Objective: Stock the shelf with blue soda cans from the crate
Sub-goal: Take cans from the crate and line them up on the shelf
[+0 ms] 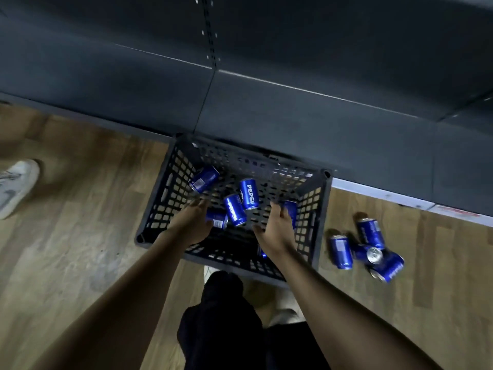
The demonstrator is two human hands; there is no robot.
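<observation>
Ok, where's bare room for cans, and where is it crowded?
Free: the dark shelf behind the crate. Crowded: the crate floor between left hand and right hand, and the floor cans right of it.

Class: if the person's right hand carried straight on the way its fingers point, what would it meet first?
Probably the blue can just beyond the right hand by the crate wall; depth is unclear.

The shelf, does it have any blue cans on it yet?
No, the dark shelf is bare where it shows; the blue cans lie in the crate and in a heap on the floor.
</observation>
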